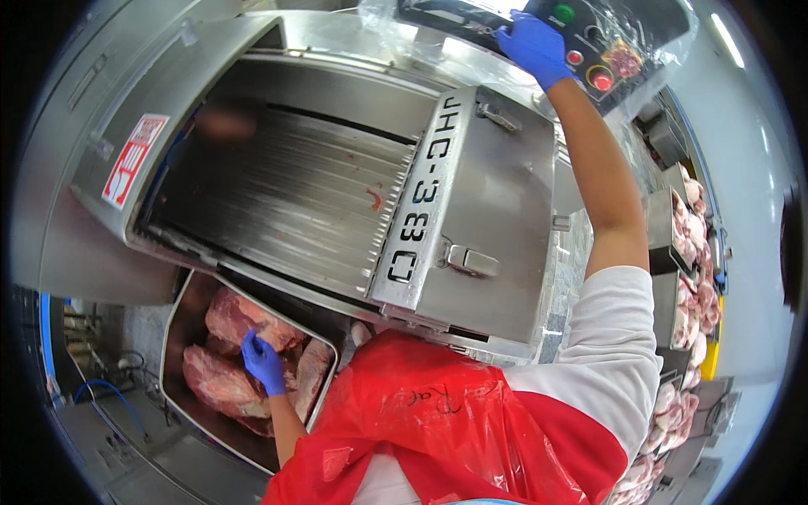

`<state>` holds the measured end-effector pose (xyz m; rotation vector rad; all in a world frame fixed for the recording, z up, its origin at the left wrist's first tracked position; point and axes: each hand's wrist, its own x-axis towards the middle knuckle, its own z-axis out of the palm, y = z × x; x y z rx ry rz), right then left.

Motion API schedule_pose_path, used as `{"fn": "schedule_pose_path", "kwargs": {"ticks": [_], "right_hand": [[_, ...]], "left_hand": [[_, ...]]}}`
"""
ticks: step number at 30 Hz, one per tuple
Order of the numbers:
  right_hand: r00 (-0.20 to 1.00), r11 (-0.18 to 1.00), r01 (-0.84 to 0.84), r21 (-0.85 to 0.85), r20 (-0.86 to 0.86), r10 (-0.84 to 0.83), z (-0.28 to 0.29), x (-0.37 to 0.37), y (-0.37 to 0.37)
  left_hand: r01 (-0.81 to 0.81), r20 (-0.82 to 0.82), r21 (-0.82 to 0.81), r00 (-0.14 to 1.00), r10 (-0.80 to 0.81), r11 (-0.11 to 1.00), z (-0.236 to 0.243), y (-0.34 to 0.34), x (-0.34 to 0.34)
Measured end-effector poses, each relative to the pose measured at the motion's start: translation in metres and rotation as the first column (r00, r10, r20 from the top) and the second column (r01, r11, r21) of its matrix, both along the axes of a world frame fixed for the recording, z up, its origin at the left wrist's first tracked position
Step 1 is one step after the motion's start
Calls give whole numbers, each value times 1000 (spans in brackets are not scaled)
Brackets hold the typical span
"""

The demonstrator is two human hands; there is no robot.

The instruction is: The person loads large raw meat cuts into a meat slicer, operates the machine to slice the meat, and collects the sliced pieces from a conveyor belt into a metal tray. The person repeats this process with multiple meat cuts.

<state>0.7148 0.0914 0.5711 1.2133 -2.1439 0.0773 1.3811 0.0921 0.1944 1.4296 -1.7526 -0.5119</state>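
My right hand (536, 49), in a blue glove, reaches up to the dark control panel (619, 29) under clear plastic film. Its fingers are stretched over the panel's near edge; the fingertips' exact contact is hard to see. Below and left, my blue-gloved left hand (263, 362) hovers over or rests on large cuts of raw meat (244, 320) in a metal tub (172, 353). Its fingers look loosely extended, with nothing held. Between the hands stands a stainless meat-cutting machine (497, 210) with a ribbed bed (311, 194), bearing a few red scraps and a blurred reddish patch.
A red button (601, 80) and a green button (564, 13) sit on the panel. Along the right side, several metal bins (665, 227) hold pale raw meat pieces (690, 227). A raised steel cover (160, 109) stands left of the bed. Blue hose (118, 391) lies at lower left.
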Motion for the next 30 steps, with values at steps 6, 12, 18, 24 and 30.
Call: {"fn": "schedule_pose_path", "kwargs": {"ticks": [6, 12, 18, 24, 30], "right_hand": [[999, 999, -47, 4, -7, 47, -24, 7, -8], [995, 990, -90, -112, -56, 84, -23, 6, -8], [993, 986, -115, 123, 46, 110, -42, 5, -5], [914, 922, -378, 81, 192, 357, -20, 79, -3], [588, 544, -785, 297, 636, 501, 14, 260, 22]], "left_hand": [[-273, 61, 276, 962, 267, 922, -68, 108, 97], [-414, 343, 365, 892, 293, 834, -112, 181, 132], [-409, 425, 335, 870, 251, 849, -135, 229, 144], [-439, 315, 421, 891, 326, 793, -140, 253, 150], [-525, 231, 345, 851, 471, 778, -175, 236, 170]]}}
